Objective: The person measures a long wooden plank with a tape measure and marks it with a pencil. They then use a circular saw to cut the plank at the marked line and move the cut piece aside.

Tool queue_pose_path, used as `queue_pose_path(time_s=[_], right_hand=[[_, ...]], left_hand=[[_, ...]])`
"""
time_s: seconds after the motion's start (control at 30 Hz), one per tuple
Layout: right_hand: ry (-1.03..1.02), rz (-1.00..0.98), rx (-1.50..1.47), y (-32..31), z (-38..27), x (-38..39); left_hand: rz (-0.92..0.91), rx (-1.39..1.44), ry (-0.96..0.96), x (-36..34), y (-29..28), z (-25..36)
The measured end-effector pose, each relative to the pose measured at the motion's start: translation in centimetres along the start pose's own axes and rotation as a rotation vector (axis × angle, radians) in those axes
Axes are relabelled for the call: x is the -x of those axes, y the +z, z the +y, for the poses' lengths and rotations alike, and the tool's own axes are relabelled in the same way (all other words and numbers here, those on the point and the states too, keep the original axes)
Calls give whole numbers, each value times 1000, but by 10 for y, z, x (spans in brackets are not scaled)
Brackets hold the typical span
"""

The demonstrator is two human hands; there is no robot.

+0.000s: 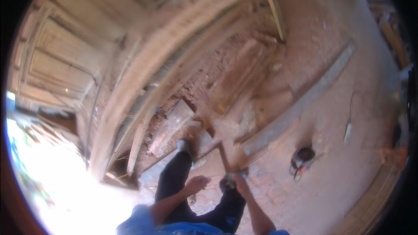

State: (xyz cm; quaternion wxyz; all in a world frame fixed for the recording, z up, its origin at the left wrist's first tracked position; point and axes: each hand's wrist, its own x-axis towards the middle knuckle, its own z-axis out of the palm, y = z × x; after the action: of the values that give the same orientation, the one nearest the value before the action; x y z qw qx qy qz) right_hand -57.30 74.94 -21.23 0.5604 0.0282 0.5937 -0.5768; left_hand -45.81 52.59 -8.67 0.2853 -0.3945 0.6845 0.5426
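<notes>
My left hand (197, 184) hangs over my dark-trousered left leg (174, 176), fingers curled; whether it holds anything is too blurred to tell. My right hand (238, 182) is closed on a small green object (230, 176) above my right leg (230, 204), its shape indistinct. My left foot (183, 145) rests among short reddish boards (172, 124) and rubble. A grey board end (202, 141) lies just beyond it.
Long timber beams (165, 48) cross the left and top beside wooden panelling (65, 52). Ahead lie a dusty plank (235, 74), a long grey board (305, 91) and loose debris. A dark tool with orange parts (302, 159) sits on the dirt floor at right. Bright glare fills the lower left.
</notes>
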Motion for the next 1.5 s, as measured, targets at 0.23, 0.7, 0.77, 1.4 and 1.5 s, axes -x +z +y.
queue_pose_path(time_s=[0.23, 0.7, 0.77, 1.4, 1.5], right_hand=[[-304, -223, 94, 122, -204, 124], [58, -349, 744, 377, -330, 50], [113, -289, 846, 403, -337, 48], [-171, 190, 880, 423, -346, -94], [-76, 224, 890, 429, -356, -105]], left_hand=[[-156, 337, 219, 103, -80, 97], [-155, 815, 419, 151, -367, 19], [-32, 886, 428, 152, -425, 4], [547, -236, -530, 34, -556, -75], [569, -200, -541, 25, -550, -85]])
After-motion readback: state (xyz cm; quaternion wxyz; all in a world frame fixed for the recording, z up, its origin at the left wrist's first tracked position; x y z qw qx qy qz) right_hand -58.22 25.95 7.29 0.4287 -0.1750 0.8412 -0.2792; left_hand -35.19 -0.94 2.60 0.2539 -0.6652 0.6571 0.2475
